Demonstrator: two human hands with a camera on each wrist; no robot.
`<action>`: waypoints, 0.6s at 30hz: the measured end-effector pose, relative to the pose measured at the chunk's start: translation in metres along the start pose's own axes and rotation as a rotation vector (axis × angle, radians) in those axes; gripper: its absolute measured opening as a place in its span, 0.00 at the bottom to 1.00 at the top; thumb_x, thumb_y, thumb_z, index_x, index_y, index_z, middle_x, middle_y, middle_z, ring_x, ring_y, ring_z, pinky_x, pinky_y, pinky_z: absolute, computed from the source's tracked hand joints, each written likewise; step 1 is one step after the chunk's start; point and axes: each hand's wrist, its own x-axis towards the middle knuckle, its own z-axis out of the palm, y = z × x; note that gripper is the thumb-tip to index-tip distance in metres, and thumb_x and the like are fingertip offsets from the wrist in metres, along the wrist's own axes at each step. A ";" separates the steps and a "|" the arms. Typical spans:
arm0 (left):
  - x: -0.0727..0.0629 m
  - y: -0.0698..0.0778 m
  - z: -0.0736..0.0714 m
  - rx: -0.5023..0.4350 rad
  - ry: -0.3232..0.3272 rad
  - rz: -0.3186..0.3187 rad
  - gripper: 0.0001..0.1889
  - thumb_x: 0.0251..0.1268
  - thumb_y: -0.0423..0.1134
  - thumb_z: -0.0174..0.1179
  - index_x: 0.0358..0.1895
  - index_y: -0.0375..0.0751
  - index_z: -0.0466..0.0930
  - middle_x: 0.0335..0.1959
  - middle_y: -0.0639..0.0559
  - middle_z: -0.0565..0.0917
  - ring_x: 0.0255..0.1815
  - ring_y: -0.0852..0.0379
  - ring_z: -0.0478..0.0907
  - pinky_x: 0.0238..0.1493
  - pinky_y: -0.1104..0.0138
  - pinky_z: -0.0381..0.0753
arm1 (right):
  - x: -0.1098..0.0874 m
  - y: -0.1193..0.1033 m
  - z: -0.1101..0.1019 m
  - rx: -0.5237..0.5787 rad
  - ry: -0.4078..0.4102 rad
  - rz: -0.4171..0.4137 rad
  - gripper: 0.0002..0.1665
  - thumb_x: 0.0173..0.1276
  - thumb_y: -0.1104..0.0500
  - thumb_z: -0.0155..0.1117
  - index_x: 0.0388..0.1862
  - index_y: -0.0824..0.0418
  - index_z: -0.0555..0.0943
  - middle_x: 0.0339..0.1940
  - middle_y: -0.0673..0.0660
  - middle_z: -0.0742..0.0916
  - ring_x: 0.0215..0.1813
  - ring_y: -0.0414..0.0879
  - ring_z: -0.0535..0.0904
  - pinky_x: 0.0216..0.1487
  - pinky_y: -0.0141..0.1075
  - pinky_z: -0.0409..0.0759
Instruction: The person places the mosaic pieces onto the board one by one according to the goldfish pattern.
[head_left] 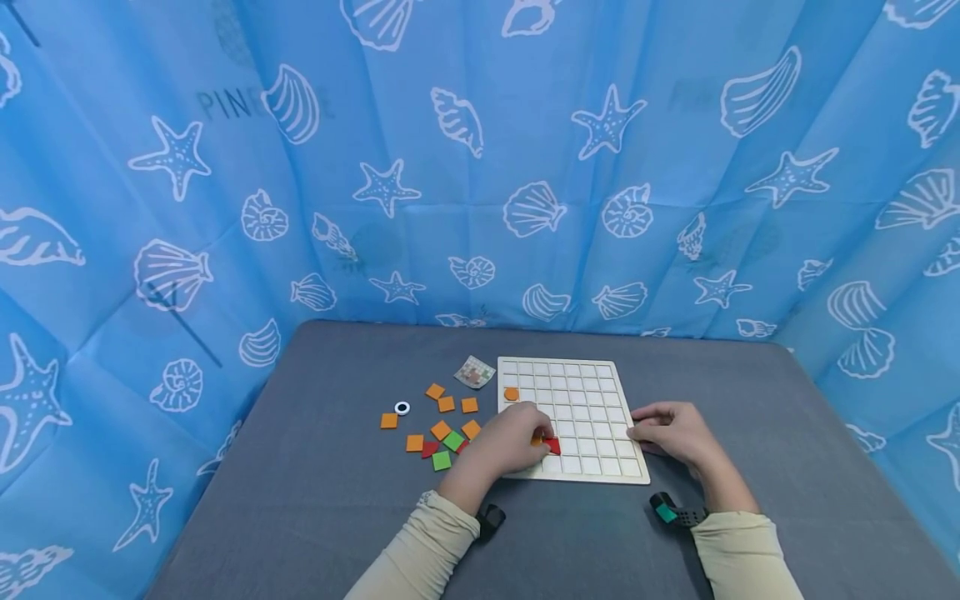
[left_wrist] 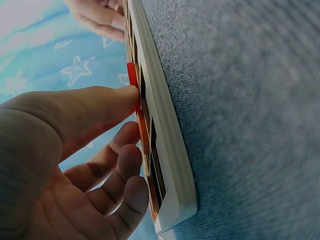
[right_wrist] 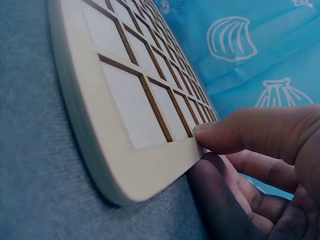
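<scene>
A light wooden grid board (head_left: 632, 463) with white square cells lies on the table. My left hand (head_left: 513, 437) is over its near left part, thumb and fingertips at a red tile (head_left: 554, 446). In the left wrist view the thumb touches that red tile (left_wrist: 132, 75), which tilts up at the grid; the index fingertip is hidden. Orange tiles sit along the board's left side, partly behind the hand. My right hand (head_left: 675, 429) holds the board's right edge. In the right wrist view its thumb presses the rim from above, with fingers (right_wrist: 215, 192) below the edge.
Left of the board lie several loose orange tiles (head_left: 446, 404), green tiles (head_left: 441, 460) and a red piece (head_left: 429, 449). A small white ring with a dark centre (head_left: 402, 408) lies there too. A patterned card (head_left: 475, 372) is by the board's far left corner. Blue curtain (head_left: 480, 167) surrounds the table.
</scene>
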 end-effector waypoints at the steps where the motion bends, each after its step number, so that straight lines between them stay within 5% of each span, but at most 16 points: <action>1: 0.000 0.000 0.000 0.004 0.001 0.002 0.05 0.70 0.36 0.70 0.45 0.46 0.91 0.38 0.57 0.82 0.36 0.64 0.72 0.40 0.72 0.76 | 0.000 0.000 0.000 0.000 -0.003 0.000 0.27 0.67 0.66 0.75 0.62 0.78 0.81 0.39 0.60 0.91 0.37 0.43 0.88 0.41 0.38 0.90; 18: 0.004 0.004 0.001 0.029 0.011 -0.016 0.04 0.69 0.40 0.71 0.42 0.45 0.90 0.35 0.55 0.80 0.33 0.63 0.71 0.33 0.72 0.72 | 0.002 0.000 0.001 -0.008 0.000 0.009 0.27 0.67 0.66 0.74 0.61 0.78 0.81 0.38 0.59 0.91 0.37 0.43 0.88 0.40 0.39 0.90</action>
